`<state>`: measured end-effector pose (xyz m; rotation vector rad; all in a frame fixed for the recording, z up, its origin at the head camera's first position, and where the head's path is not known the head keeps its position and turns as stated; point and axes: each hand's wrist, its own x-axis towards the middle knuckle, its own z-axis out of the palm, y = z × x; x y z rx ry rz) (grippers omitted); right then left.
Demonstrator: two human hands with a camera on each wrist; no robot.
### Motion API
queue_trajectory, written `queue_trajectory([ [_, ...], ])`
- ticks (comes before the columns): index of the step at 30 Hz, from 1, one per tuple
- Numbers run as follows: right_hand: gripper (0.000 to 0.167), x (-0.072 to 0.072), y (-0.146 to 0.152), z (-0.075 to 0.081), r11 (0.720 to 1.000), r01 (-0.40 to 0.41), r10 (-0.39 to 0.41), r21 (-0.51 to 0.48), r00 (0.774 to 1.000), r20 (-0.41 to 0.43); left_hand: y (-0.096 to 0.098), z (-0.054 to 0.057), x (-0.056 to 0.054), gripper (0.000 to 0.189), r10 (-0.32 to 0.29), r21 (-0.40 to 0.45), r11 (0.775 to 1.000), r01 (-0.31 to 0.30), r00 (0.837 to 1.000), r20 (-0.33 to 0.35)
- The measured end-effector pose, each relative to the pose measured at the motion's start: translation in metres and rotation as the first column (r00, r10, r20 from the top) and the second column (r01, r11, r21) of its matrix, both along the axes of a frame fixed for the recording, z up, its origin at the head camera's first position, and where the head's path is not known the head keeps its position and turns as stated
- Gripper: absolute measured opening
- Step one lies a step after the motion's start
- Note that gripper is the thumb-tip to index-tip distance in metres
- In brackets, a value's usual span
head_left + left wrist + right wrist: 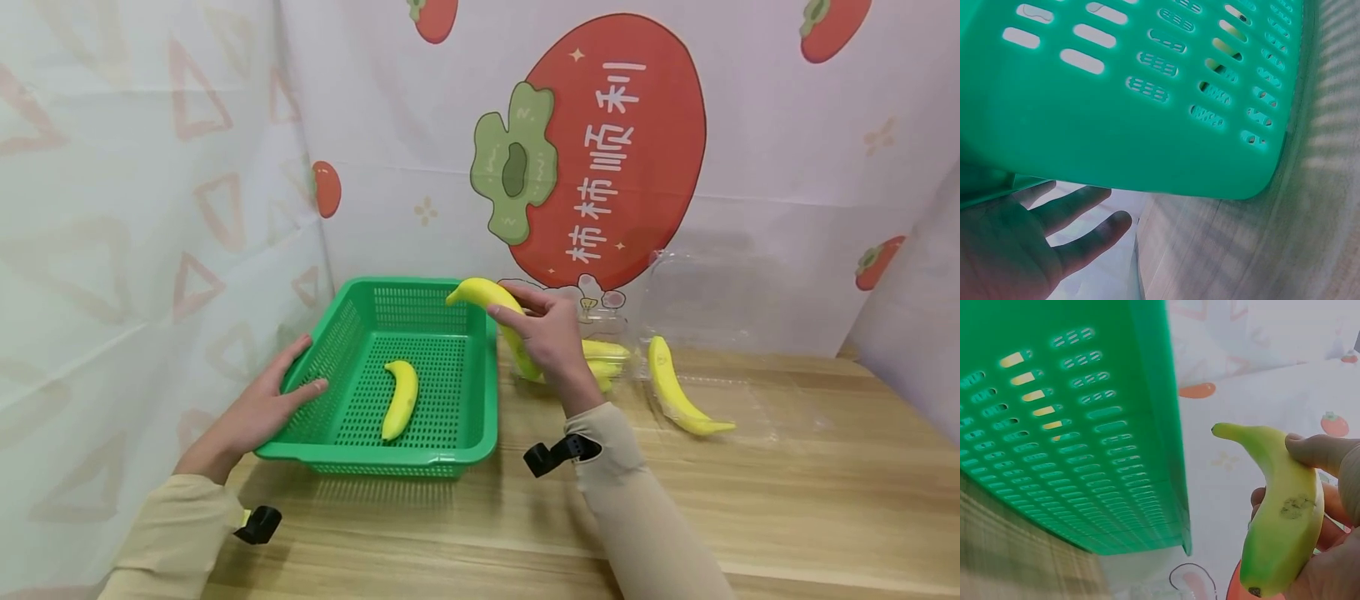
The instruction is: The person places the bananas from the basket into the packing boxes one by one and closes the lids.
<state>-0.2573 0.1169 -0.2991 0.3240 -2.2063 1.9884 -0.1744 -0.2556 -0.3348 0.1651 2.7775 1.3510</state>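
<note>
A green plastic basket (472, 454) with slotted walls stands on the wooden table, one yellow banana (402, 402) lying on its bottom. My left hand (258, 408) holds the basket's left rim, thumb over the inner side. From the left wrist view, the other fingers (1094, 240) of that hand extend loosely outside, below the rim. Above the basket's right edge, my right hand (551, 333) grips a second banana (1279, 500) between thumb and fingers. That banana has greenish ends and a dark smudge on its side, with its stem pointing left over the basket.
Behind the right hand, more bananas (606, 354) lie in clear plastic packaging. Farther right, a single banana (675, 392) rests in an open clear plastic box (780, 408) with its lid raised. A printed cloth (397, 167) hangs behind the table (847, 517) and along its left.
</note>
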Motion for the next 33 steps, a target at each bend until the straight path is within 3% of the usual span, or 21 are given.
queue_trajectory([
  [12,0.041,0.004,0.007,0.004,1.0,0.005,-0.004,0.011,0.999,-0.033,0.002,0.001,0.0,0.09,-0.003,-0.006,1.0,0.003,1.0,0.002],
  [33,0.043,0.005,0.02,0.007,0.991,0.053,-0.043,0.119,0.995,-0.085,0.001,0.001,-0.001,0.089,-0.006,-0.009,1.0,0.006,1.0,-0.004],
])
